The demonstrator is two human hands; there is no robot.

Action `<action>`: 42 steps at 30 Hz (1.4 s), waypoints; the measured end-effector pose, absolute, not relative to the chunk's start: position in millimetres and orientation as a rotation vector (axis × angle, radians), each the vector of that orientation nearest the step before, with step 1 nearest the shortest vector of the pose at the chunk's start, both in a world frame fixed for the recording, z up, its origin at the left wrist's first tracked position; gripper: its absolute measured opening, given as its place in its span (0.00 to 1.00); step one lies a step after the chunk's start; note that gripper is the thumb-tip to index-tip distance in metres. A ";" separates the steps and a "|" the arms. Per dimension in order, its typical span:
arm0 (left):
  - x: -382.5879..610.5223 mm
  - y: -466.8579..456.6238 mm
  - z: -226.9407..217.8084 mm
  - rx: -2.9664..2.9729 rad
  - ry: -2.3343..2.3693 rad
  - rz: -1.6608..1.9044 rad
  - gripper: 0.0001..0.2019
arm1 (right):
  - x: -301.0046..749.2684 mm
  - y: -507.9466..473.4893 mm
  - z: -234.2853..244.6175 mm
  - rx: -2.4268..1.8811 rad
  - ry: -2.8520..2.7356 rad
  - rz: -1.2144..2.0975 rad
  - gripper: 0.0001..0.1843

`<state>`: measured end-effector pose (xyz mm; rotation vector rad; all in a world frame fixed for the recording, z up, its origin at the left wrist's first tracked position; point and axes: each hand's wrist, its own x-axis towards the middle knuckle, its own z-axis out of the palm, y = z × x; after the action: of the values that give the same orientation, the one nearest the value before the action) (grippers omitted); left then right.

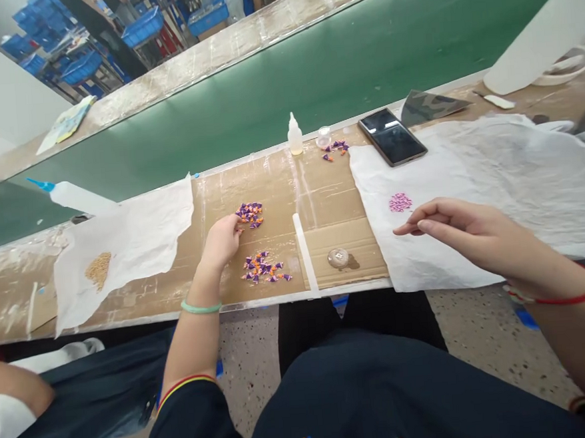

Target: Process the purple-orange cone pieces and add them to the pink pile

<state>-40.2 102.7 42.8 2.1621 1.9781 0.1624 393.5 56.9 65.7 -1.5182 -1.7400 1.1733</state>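
My left hand (224, 239) reaches down at the left edge of a pile of small purple and orange pieces (253, 213). Its fingers are bent together in a pinch, and what lies between the tips is hidden. A second, looser pile of the same pieces (264, 269) lies nearer the table's front edge. My right hand (453, 228) hovers above a white cloth (474, 166), fingers stretched out, holding nothing visible. Just beyond its fingertips is a heap of tiny pink bits (400, 202). Between the hands, a small round clear object (338, 257) rests on cardboard (361, 234).
A small dropper bottle (295, 139) stands at the back, near more purple pieces (336, 148) and a phone (391, 136). On the left, a white sheet (147, 222) carries tan grains (98, 269) and a blue-tipped bottle (80, 197). Another person's arm (14, 388) is at lower left.
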 end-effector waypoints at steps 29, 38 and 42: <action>78.0 17.5 65.9 1.449 1.299 0.945 0.09 | 412.3 113.3 -1.4 -1.752 -2.082 0.493 0.07; 127.6 8.4 59.5 1.034 1.074 1.064 0.15 | 387.0 85.2 30.6 -1.541 -2.003 0.713 0.07; 155.0 12.9 67.1 0.986 0.917 0.997 0.25 | 356.0 50.7 60.1 -1.068 -1.752 1.023 0.09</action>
<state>155.0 12.9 67.1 0.9857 0.9169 0.9966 356.0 50.7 60.1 -1.0682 -1.7518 1.0229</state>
